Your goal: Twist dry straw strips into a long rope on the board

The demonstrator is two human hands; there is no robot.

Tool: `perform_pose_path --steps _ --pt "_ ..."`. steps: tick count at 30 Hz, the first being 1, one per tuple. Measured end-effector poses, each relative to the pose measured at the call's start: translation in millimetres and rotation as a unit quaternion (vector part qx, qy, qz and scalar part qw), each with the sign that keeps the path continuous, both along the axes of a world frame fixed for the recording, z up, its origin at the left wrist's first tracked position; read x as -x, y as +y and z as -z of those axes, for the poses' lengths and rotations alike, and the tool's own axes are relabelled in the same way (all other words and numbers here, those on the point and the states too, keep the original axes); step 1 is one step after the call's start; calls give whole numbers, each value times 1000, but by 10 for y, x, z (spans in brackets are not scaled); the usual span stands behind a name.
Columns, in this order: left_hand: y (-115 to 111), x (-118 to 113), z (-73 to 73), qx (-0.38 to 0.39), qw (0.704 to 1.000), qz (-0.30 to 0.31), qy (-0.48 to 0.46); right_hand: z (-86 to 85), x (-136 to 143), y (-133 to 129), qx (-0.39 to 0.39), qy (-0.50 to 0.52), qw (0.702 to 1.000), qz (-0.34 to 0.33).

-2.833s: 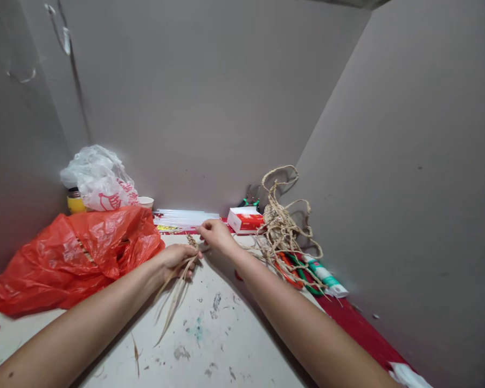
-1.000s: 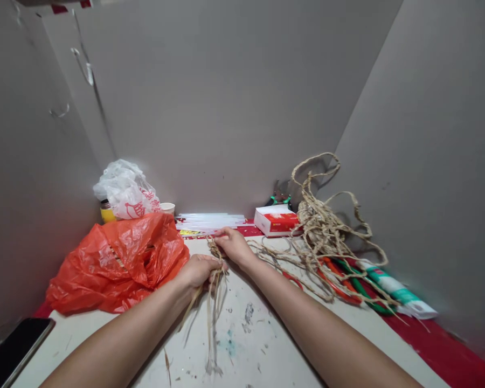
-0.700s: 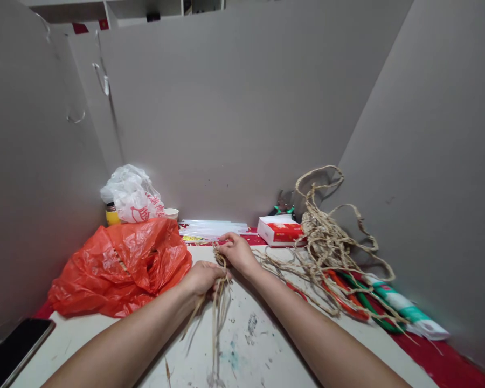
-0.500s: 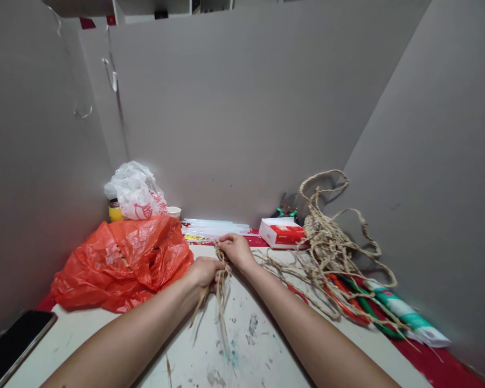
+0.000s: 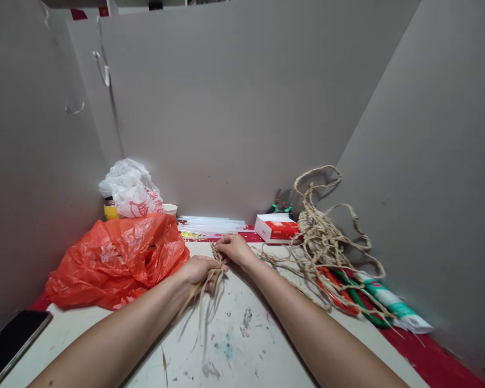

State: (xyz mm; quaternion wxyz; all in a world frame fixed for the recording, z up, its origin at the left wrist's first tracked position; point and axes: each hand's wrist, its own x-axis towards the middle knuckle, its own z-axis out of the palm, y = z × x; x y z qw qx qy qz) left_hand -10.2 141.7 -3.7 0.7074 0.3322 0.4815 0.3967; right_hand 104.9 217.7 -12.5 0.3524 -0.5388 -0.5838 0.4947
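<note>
In the middle of the table my left hand is closed round a bunch of tan plant-fibre strands, whose loose ends hang toward me. Just beyond it, my right hand pinches the far, braided-looking part of the same fibre cord. The fingertips partly hide the cord between the hands. A big tangle of braided fibre rope is heaped to the right, with thin strands trailing over the table toward my right forearm.
Left of my hands lies a crumpled red plastic bag, with a white bag behind it. A phone rests at the near left. Clear sticks, a red-and-white box and green-handled pliers line the back wall.
The loose strand ends under my left hand have swung left and spread apart. Both hands stay on the cord. The whole view has shifted slightly.
</note>
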Motion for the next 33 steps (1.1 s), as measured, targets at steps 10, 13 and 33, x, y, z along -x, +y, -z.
perform_pose_path --steps 10,13,33 --pt "7 121 37 12 996 60 -59 -389 -206 -401 76 -23 995 -52" --pt "4 121 22 12 997 54 -62 -370 -243 -542 145 -4 986 -80" --pt "-2 58 -1 24 1000 16 5 -67 -401 -608 286 231 924 -102"
